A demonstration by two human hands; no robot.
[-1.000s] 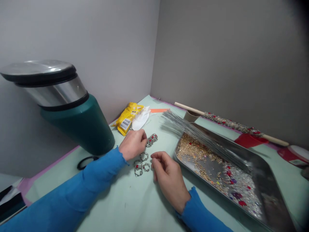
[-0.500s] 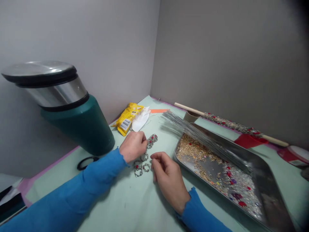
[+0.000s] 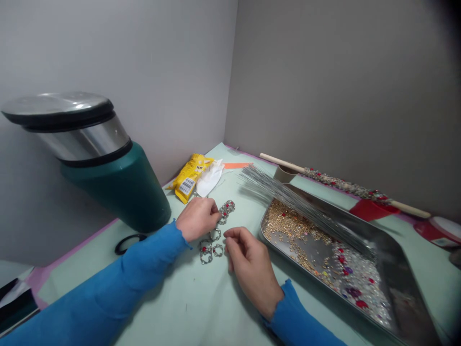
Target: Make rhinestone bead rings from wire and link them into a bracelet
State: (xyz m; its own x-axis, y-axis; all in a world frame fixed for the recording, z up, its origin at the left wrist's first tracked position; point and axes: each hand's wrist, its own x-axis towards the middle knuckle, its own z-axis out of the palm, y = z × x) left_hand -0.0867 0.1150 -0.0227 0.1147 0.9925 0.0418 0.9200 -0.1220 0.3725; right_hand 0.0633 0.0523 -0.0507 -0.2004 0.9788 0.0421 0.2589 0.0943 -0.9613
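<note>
My left hand (image 3: 198, 217) is closed in a pinch against a stack of silver beaded rings with red beads (image 3: 227, 207); its fingertips partly hide the ring they grip. My right hand (image 3: 248, 264) lies on the table just right of the loose rings, fingers loosely curved, with nothing visible between them. Between and below the hands lie several separate rings: one with a red bead (image 3: 205, 254), a small one (image 3: 218, 250) beside it, and another (image 3: 215, 234) above, partly hidden by my left hand.
On the right, a metal tray (image 3: 403, 269) holds gold, clear and red beads, with a bundle of thin wires (image 3: 298, 202) across it. Behind lies a ring-covered wooden stick (image 3: 281, 162). A green bottle (image 3: 118, 187), black-handled scissors (image 3: 127, 243) and a yellow packet (image 3: 190, 178) are on the left.
My left hand has shifted very slightly down and left beside the stacked rings. My right hand stays almost still.
</note>
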